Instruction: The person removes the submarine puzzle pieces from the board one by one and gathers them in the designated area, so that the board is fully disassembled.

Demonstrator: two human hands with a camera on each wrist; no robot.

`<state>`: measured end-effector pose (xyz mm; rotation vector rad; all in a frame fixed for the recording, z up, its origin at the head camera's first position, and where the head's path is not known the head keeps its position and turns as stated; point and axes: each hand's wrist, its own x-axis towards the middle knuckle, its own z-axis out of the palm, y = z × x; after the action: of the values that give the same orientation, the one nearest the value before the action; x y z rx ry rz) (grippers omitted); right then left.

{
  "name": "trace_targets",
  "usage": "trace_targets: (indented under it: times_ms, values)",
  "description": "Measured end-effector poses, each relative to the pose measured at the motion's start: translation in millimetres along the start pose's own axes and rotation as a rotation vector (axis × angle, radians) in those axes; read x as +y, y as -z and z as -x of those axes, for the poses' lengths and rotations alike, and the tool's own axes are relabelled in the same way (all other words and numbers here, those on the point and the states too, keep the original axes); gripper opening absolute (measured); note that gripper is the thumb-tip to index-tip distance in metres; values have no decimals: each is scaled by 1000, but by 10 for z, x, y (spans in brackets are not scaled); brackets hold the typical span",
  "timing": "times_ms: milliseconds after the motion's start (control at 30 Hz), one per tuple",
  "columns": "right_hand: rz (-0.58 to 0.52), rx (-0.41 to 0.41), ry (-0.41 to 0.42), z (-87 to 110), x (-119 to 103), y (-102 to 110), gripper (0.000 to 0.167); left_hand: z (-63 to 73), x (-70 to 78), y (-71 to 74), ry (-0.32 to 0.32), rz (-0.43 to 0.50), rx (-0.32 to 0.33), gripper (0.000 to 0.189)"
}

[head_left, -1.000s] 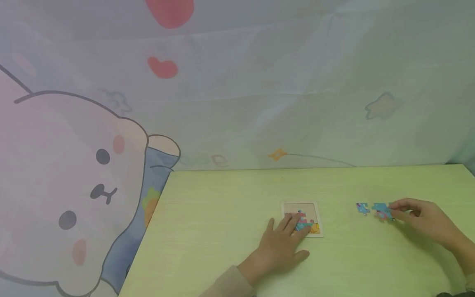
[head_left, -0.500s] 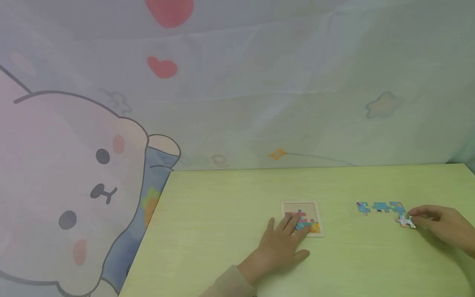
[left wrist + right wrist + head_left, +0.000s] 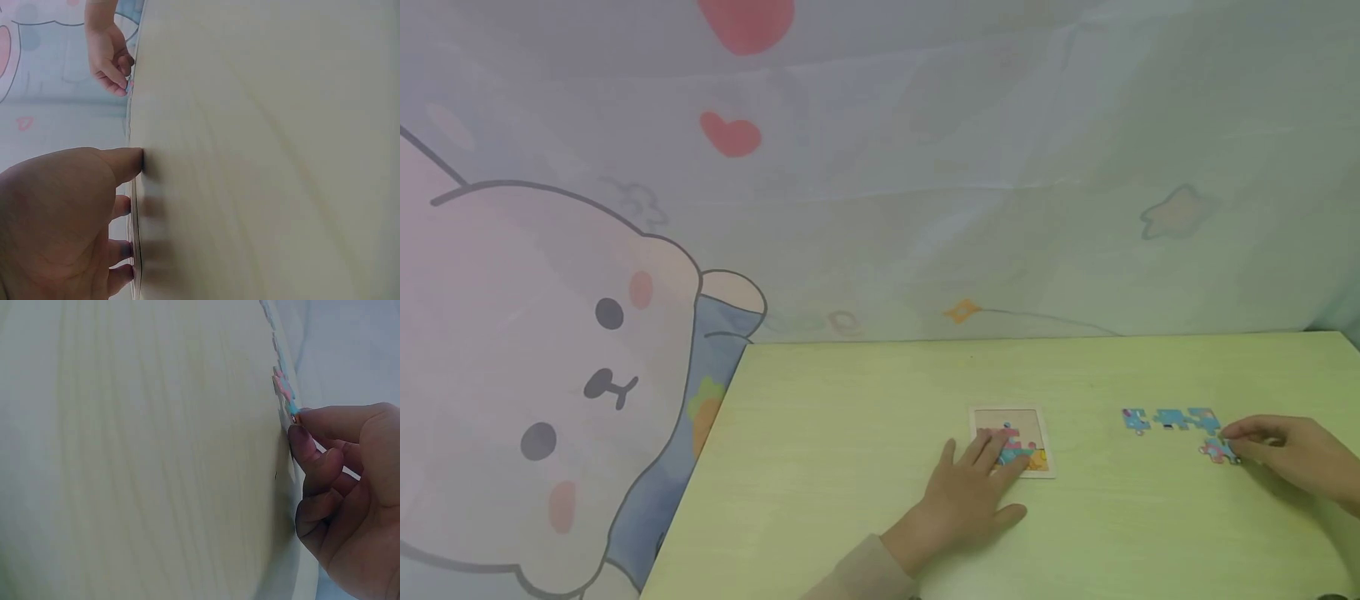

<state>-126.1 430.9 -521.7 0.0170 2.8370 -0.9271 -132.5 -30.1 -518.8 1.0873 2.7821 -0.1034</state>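
My left hand (image 3: 958, 504) lies spread over a small square puzzle tray (image 3: 1049, 465), its fingertips resting on the pieces fitted in the tray's lower part. Bare backing shows at the top of the tray. Well to the right, my right hand (image 3: 1292, 454) pinches a blue and pink jigsaw piece (image 3: 1217, 451) by its right edge between thumb and fingertips. In the right wrist view, that piece (image 3: 285, 389) is seen nearly edge-on, close over the table. Just beyond it lie three mostly blue jigsaw pieces (image 3: 1170, 418) in a loose row.
The pale yellow-green table (image 3: 850, 433) ends at a cloth backdrop (image 3: 880, 208) printed with hearts, stars and a large cartoon animal (image 3: 625, 350). Table surface lies between the tray and the loose pieces.
My right hand has moved right and nearer to me with the pinched piece, uncovering the rightmost piece of the row. The held piece's angle has changed slightly. My left hand stays put.
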Motion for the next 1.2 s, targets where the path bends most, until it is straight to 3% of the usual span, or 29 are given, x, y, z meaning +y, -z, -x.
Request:
trace_targets:
  times_ms: [300,667,1200]
  values:
    - [27,75,16,-14,-123,14,40,-20,-6,35,4,10,10,65]
    - [-107,92,211,-105,-554,-217,21,-18,-16,1,9,-14,6,66]
    - [-220,-57,321,-493,-1340,-753,14,-38,-4,-10,11,0,35,65]
